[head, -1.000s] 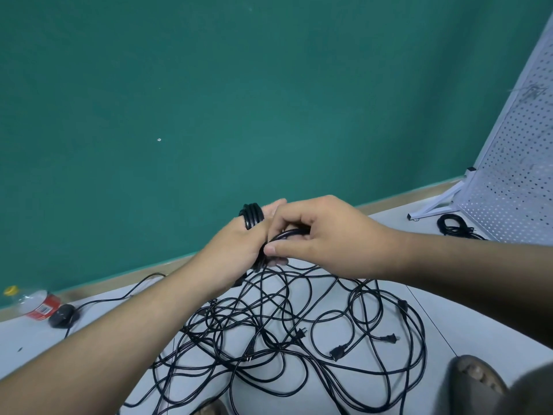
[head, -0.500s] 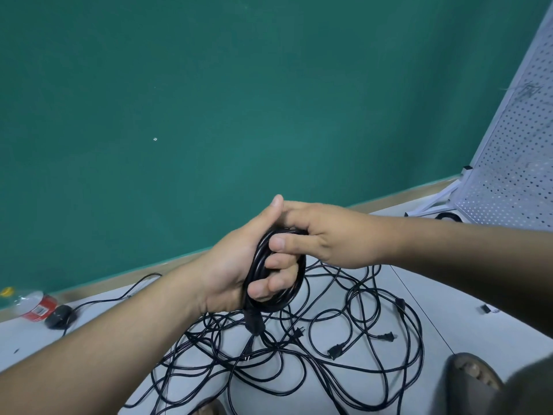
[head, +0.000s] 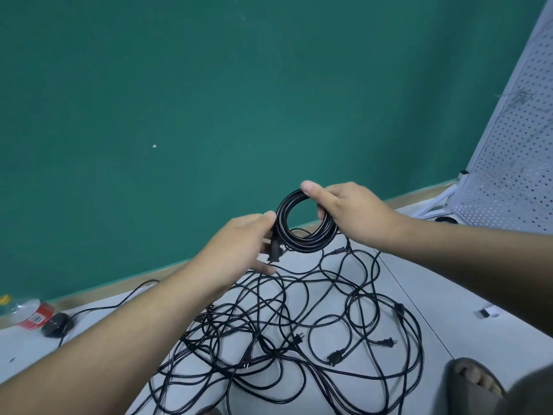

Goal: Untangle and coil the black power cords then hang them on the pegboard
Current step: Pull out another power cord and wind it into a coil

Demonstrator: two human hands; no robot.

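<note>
A person's two hands hold up one finished coil of black power cord (head: 299,246) in the middle of the view, in front of a green wall (head: 209,115). The left hand (head: 239,244) pinches the coil's 9 o'clock side, where a plug (head: 274,250) hangs down. The right hand (head: 350,211) grasps the coil at about 2 o'clock, thumb on top.

This cord looks coiled and ready to hang. Most of the work appears to remain: at 6 o'clock a large tangle of black cords (head: 281,348) with several loose plugs sprawls over the pale floor (head: 449,295). The white pegboard (head: 520,163) leans at 3 o'clock, well apart from the hands, and no cord shows hanging on the part in view. A small dark loop, perhaps another coiled cord (head: 446,219), lies at its foot.

The only container is a plastic bottle (head: 28,313) with a red label, lying on its side at 8 o'clock just beside a black computer mouse (head: 57,323). Whether it holds anything cannot be told. A sandalled foot (head: 472,381) shows at 5 o'clock.
</note>
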